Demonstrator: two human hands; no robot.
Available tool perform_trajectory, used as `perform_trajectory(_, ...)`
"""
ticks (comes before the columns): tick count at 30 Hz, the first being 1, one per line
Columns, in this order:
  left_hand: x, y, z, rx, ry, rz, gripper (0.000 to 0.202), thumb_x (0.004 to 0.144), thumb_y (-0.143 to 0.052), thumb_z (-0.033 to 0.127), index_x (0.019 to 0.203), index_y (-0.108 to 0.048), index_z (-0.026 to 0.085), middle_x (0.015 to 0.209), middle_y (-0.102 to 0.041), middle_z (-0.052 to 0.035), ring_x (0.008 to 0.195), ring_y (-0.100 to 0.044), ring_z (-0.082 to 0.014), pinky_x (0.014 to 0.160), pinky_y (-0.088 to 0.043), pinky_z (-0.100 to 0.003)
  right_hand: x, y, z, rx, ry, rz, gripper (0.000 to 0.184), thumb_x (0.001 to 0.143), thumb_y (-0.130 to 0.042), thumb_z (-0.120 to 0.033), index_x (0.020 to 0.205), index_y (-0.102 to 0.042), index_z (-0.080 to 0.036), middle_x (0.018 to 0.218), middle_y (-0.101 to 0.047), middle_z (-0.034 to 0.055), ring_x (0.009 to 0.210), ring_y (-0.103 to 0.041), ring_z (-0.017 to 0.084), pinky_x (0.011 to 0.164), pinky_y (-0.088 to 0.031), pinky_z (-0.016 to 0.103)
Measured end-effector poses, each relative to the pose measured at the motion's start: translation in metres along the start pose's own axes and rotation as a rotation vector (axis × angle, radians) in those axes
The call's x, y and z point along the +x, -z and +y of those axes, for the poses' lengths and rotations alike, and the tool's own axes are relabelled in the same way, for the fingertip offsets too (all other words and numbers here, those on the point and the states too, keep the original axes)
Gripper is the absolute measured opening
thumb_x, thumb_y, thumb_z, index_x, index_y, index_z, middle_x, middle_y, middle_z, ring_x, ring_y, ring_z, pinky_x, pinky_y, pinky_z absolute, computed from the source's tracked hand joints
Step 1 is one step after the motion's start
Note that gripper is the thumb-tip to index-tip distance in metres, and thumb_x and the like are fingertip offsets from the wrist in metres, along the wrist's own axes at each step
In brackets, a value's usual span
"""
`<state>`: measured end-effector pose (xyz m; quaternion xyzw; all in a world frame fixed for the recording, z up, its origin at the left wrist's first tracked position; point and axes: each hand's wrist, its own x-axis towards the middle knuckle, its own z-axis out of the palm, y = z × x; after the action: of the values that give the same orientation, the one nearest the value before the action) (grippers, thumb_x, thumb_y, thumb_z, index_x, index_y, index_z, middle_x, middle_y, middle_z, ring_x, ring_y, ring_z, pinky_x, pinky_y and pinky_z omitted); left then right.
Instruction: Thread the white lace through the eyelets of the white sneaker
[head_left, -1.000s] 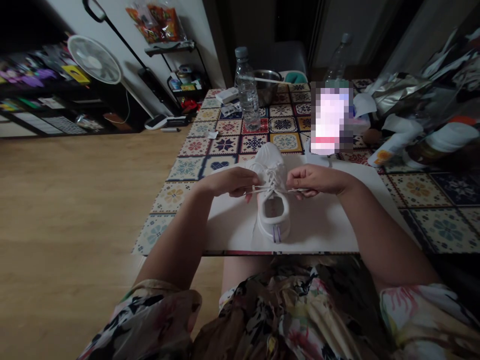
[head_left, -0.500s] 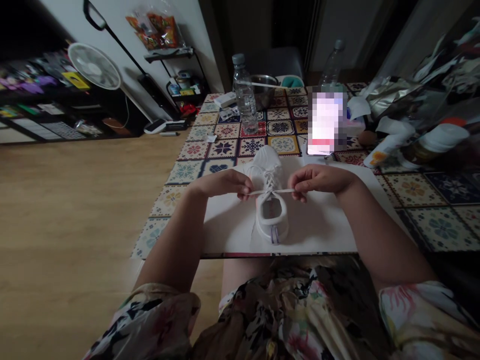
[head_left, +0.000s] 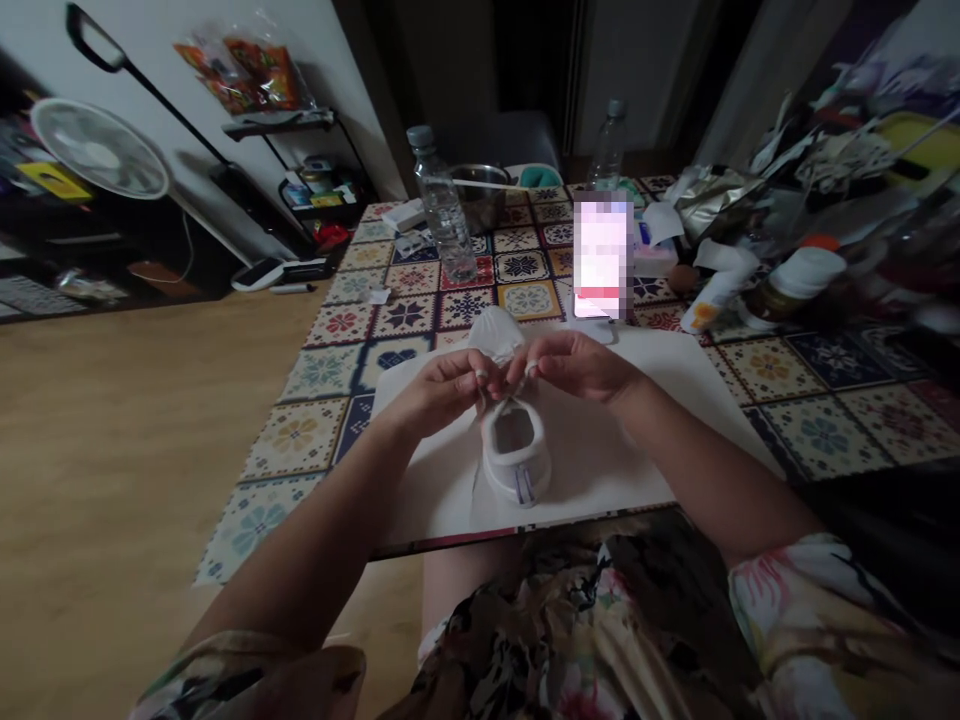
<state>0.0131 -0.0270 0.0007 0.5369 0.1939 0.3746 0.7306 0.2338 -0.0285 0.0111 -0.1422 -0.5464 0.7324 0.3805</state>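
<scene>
A white sneaker [head_left: 517,465] stands on a white sheet [head_left: 592,480], its heel towards me and its toe pointing away. Above the sneaker's throat both hands are close together, hiding most of the lacing. My left hand [head_left: 454,392] is closed, pinching a shoelace [head_left: 482,378] between thumb and fingers. Opposite it, my right hand [head_left: 574,368] pinches the lace as well, near its thumb tip. Strands run from the fingers down to the top of the sneaker's opening.
Beyond the sheet a phone [head_left: 600,260] with a lit, blurred screen stands upright. A clear water bottle [head_left: 448,215] is at the back left of the patterned tablecloth [head_left: 330,372]. A spray bottle [head_left: 720,290] and a white tub [head_left: 795,285] lie on the right.
My hands have come together over the sneaker from either side, where they held the lace stretched apart. The view has turned slightly, shifting the scene left.
</scene>
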Motion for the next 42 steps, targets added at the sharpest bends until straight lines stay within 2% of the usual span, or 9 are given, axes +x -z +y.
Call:
perform_trajectory(6, 0.001, -0.011, 0.001, -0.065, -0.018, 0.124, 0.03, 0.066, -0.087, 0.035, 0.071, -0.064, 0.015, 0.069, -0.057, 0.0, 0.059, -0.05, -0.0088, 0.059, -0.042, -0.022, 0.006, -0.01, 0.017, 0.084, 0.022, 0.239, 0.031, 0.064, -0.088, -0.046, 0.07, -0.072, -0.02, 0.067, -0.069, -0.0025, 0.066, -0.062, 0.01, 0.07, -0.052, 0.025)
perform_trajectory(11, 0.0, -0.019, 0.001, -0.054, -0.055, 0.094, 0.027, 0.069, -0.086, 0.034, 0.075, -0.067, 0.015, 0.075, -0.06, -0.0023, 0.069, -0.057, -0.0118, 0.063, -0.045, -0.023, 0.006, -0.017, 0.021, 0.081, 0.029, 0.244, 0.028, 0.065, -0.088, -0.044, 0.074, -0.074, -0.022, 0.067, -0.068, -0.0042, 0.062, -0.062, 0.008, 0.067, -0.053, 0.023)
perform_trajectory(15, 0.001, -0.014, 0.001, -0.048, -0.03, 0.038, 0.026, 0.07, -0.086, 0.032, 0.073, -0.067, 0.014, 0.072, -0.065, -0.0024, 0.063, -0.058, -0.0092, 0.058, -0.044, -0.02, 0.005, -0.017, 0.021, 0.068, -0.025, 0.222, 0.031, 0.064, -0.088, -0.044, 0.079, -0.074, -0.021, 0.069, -0.069, -0.0028, 0.066, -0.064, 0.01, 0.073, -0.056, 0.028)
perform_trajectory(19, 0.003, -0.007, -0.001, 0.003, -0.029, 0.032, 0.027, 0.067, -0.088, 0.031, 0.069, -0.068, 0.013, 0.065, -0.067, -0.0012, 0.056, -0.06, -0.0082, 0.054, -0.044, -0.019, 0.005, -0.018, 0.023, 0.04, -0.05, 0.282, 0.032, 0.061, -0.09, -0.041, 0.079, -0.073, -0.019, 0.071, -0.071, -0.0029, 0.058, -0.061, 0.007, 0.062, -0.055, 0.024)
perform_trajectory(24, 0.007, -0.01, -0.004, -0.015, -0.045, 0.095, 0.034, 0.057, -0.093, 0.028, 0.07, -0.065, 0.013, 0.061, -0.068, 0.0011, 0.052, -0.062, -0.0084, 0.053, -0.046, -0.018, 0.008, -0.026, 0.027, -0.072, 0.02, 0.415, 0.04, 0.055, -0.092, -0.042, 0.072, -0.064, -0.018, 0.059, -0.066, -0.0058, 0.05, -0.06, 0.007, 0.05, -0.048, 0.019)
perform_trajectory(28, 0.008, -0.017, -0.005, -0.042, -0.039, 0.135, 0.047, 0.053, -0.095, 0.029, 0.088, -0.068, 0.015, 0.063, -0.068, 0.0031, 0.054, -0.063, -0.0089, 0.057, -0.049, -0.02, 0.005, -0.034, 0.029, -0.157, 0.078, 0.51, 0.047, 0.056, -0.091, -0.047, 0.071, -0.057, -0.019, 0.061, -0.065, -0.0064, 0.052, -0.061, 0.008, 0.051, -0.049, 0.02)
perform_trajectory(34, 0.007, -0.021, -0.007, 0.091, -0.072, 0.198, 0.041, 0.055, -0.092, 0.034, 0.075, -0.062, 0.014, 0.062, -0.065, 0.0022, 0.057, -0.062, -0.0089, 0.057, -0.046, -0.021, -0.004, -0.044, 0.03, -0.341, 0.152, 0.563, 0.043, 0.06, -0.087, -0.05, 0.076, -0.063, -0.018, 0.065, -0.066, -0.0029, 0.058, -0.06, 0.01, 0.06, -0.051, 0.024)
perform_trajectory(38, 0.006, -0.017, -0.002, 0.191, -0.132, 0.154, 0.035, 0.059, -0.089, 0.028, 0.071, -0.06, 0.014, 0.064, -0.061, 0.003, 0.058, -0.058, -0.0067, 0.057, -0.043, -0.02, -0.005, -0.048, 0.031, -0.408, 0.201, 0.613, 0.038, 0.066, -0.083, -0.05, 0.076, -0.064, -0.019, 0.064, -0.064, -0.0035, 0.054, -0.057, 0.009, 0.055, -0.048, 0.024)
perform_trajectory(42, 0.005, -0.014, 0.004, 0.276, -0.07, 0.069, 0.031, 0.061, -0.086, 0.025, 0.07, -0.06, 0.013, 0.062, -0.06, 0.0027, 0.053, -0.053, -0.0057, 0.05, -0.036, -0.019, 0.0, -0.047, 0.035, -0.345, 0.232, 0.673, 0.042, 0.066, -0.08, -0.054, 0.077, -0.059, -0.02, 0.058, -0.058, -0.0067, 0.046, -0.053, 0.007, 0.047, -0.043, 0.021)
